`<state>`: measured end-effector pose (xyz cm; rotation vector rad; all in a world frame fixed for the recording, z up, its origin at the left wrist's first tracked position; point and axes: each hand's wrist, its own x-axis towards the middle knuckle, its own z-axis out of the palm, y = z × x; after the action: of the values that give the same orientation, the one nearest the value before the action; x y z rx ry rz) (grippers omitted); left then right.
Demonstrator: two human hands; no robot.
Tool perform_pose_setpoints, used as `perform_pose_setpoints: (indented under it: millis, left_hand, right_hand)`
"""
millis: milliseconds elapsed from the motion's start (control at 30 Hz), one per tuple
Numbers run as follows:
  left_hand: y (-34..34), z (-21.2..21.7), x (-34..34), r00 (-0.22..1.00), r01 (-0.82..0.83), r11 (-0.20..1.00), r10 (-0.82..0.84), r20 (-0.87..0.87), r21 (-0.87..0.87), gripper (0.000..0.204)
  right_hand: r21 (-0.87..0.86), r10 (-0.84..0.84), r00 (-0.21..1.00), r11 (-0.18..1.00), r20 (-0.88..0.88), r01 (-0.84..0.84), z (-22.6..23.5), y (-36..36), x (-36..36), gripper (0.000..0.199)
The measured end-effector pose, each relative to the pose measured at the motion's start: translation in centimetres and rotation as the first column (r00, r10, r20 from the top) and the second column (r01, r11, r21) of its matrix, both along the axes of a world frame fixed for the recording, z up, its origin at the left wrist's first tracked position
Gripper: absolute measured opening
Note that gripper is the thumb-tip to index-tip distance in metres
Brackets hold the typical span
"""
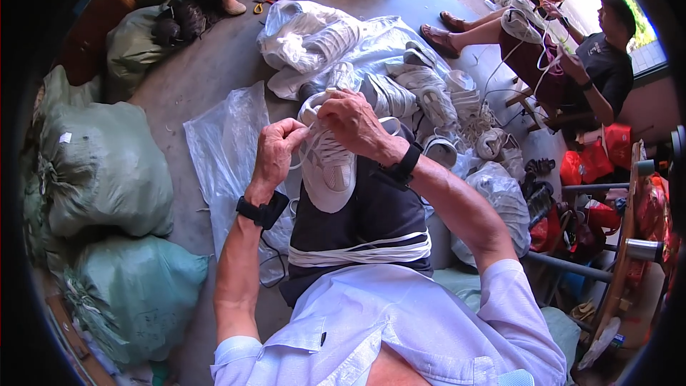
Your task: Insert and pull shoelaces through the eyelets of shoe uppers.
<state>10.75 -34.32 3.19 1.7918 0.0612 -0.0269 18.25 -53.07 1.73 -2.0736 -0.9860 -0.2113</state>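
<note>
A white sneaker (330, 184) rests on my dark-trousered lap with its toe toward me and a white shoelace (330, 149) threaded across its front. My left hand (277, 149) is beside the shoe's left side, thumb and forefinger pinched on the lace. Over the shoe's upper opening, my right hand (355, 121) is closed with its fingertips on the lace and covers part of the tongue. A loose loop of lace shows to the right of that hand. Across my thighs lies a bundle of white laces (361, 250).
Beyond my knees, white shoes (429, 89) lie heaped on clear plastic sheeting (229, 136). Stuffed green sacks (107, 164) stand at left. Orange-handled scissors (266, 4) lie on the floor. A seated person (604, 64) handles laces at right, near a rack (618, 264) with red bags.
</note>
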Motion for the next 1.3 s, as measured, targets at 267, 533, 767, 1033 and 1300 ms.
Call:
perform_pose_setpoints:
  millis: [267, 533, 767, 1033, 1300]
  left_hand:
    - [-0.3, 0.0, 0.4, 0.998, -0.037, 0.993, 0.032, 0.045, 0.109, 0.019]
    - [0.5, -0.3, 1.9, 0.997, 0.001, 0.939, -0.026, 0.068, 0.343, 0.018]
    - [0.6, -0.4, 1.5, 0.993, -0.089, 0.996, 0.086, -0.082, -0.029, 0.019]
    - [1.1, -0.9, 0.7, 0.895, -0.248, 0.742, -0.071, -0.441, -0.623, 0.022]
    - [1.7, -1.6, -0.4, 0.784, -0.526, 0.172, -0.282, -0.553, -0.833, 0.018]
  right_hand:
    - [0.028, 0.011, 0.995, 1.000, -0.103, -0.008, -0.5, 0.4, -0.2, 0.010]
    - [0.096, 0.003, 0.995, 0.995, -0.103, 0.007, -0.7, 0.7, 0.3, 0.008]
    - [-0.258, 0.103, 0.981, 0.964, 0.164, -0.059, 2.4, -0.6, 1.9, 0.008]
    - [-0.356, -0.135, 0.945, 0.903, 0.297, 0.240, 0.1, -8.3, 6.5, 0.005]
    - [-0.161, -0.097, 0.990, 0.984, -0.103, 0.080, 1.4, -7.0, 3.3, 0.018]
